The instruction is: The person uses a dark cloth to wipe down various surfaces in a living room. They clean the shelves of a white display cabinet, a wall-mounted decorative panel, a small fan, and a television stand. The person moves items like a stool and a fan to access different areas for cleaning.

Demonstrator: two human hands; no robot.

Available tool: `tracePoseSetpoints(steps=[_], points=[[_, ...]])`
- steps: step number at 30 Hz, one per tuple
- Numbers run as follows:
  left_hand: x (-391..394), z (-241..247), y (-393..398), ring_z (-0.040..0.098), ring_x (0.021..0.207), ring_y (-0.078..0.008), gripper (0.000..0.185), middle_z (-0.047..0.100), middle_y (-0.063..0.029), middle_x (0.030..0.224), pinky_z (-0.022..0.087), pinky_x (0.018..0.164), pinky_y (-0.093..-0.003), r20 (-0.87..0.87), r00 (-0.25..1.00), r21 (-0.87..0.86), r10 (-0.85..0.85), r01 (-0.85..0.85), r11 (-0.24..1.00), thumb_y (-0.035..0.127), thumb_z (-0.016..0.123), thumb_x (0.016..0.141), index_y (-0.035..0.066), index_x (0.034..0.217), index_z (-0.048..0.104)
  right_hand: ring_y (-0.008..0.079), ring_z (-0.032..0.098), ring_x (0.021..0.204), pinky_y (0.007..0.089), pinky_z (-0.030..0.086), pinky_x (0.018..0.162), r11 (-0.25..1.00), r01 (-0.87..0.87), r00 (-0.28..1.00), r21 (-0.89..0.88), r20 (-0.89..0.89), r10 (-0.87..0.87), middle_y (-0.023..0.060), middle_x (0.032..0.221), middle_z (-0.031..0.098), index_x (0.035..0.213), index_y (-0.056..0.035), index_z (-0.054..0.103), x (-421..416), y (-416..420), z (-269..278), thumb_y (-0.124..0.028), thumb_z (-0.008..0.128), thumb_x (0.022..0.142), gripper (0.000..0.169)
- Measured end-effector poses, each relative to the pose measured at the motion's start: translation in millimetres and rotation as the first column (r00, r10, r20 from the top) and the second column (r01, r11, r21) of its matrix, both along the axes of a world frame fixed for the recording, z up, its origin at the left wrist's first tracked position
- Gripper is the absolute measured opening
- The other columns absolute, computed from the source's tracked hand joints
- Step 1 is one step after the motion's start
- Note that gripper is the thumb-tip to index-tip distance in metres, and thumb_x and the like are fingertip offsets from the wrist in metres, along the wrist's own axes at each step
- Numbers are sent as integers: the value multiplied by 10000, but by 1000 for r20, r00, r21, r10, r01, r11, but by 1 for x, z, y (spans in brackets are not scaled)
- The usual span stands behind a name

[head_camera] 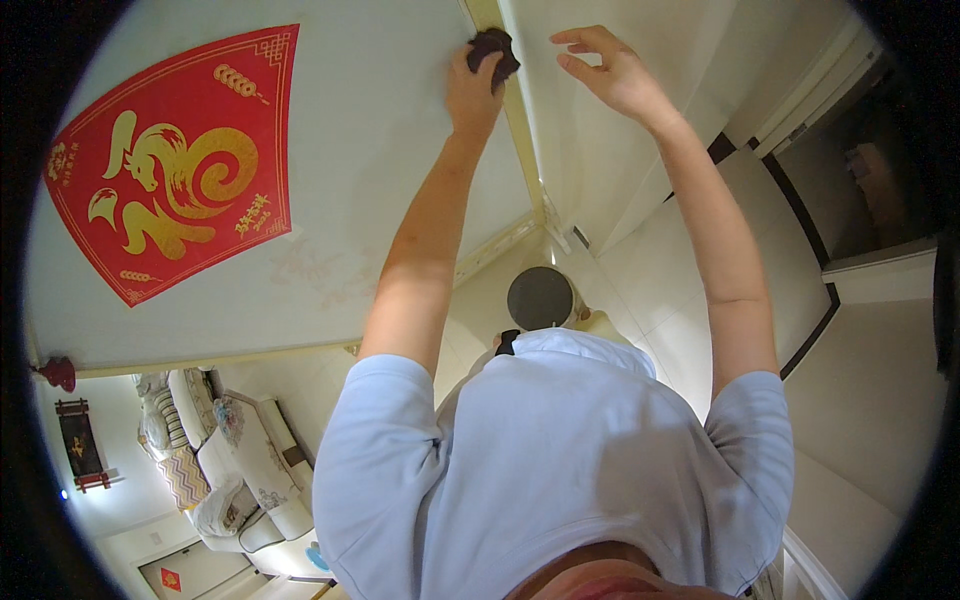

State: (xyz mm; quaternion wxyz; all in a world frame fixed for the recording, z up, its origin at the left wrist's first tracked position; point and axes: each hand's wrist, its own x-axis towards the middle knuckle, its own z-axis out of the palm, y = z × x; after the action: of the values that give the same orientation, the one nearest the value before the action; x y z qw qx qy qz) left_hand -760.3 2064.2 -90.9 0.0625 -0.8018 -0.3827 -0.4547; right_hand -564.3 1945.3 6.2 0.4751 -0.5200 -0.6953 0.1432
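My left hand grips a crumpled dark cloth and presses it against the cream frame edge of a large pale panel. The fingers curl around the cloth, and its underside is hidden. To the right, my right hand is raised with thumb and fingers apart. Nothing is in it, and it hovers close to a white surface; whether it touches cannot be told. A red diamond-shaped paper decoration with gold print and writing is stuck flat on the panel, left of my left forearm.
A round object with a dark top stands on the tiled floor right before my body. At lower left are a covered sofa with cushions and a hanging dark plaque. A dark opening lies at far right.
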Motion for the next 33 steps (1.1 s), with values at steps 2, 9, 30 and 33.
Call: tracePoseSetpoints(steps=[2,9,30,33], points=[[-6,-23,-1,498,1102,-370,486,476,-163,1225,475,881,-436,-48,999,-34,16,-17,999,53,764,672,178,1120,622,191,541,1118,328,488,876,997,-47,999,-65,-26,46,53,1196,564,1195,-112,613,-9,2,-6,-228,613,917,302],[-22,-29,-17,551,1014,-335,438,506,-127,1124,505,819,-428,-140,990,-333,-31,-18,943,66,755,671,157,1086,646,168,540,1108,335,480,895,990,-79,997,-114,10,80,34,1185,574,1195,-101,605,-36,13,-10,-221,602,918,302],[-316,412,-86,523,1067,-402,468,532,-192,1157,472,881,-438,180,924,816,338,-332,473,13,650,697,96,1153,587,177,543,1126,285,489,837,855,-472,876,214,8,482,47,1220,565,1123,-79,614,-246,7,127,-13,569,891,245],[-380,441,-95,522,1062,-402,470,532,-196,1151,475,873,-437,243,869,792,432,-435,429,14,645,690,87,1152,592,190,549,1121,276,494,836,825,-489,869,283,69,491,62,1220,568,1117,-70,617,-268,11,140,-13,581,885,242]])
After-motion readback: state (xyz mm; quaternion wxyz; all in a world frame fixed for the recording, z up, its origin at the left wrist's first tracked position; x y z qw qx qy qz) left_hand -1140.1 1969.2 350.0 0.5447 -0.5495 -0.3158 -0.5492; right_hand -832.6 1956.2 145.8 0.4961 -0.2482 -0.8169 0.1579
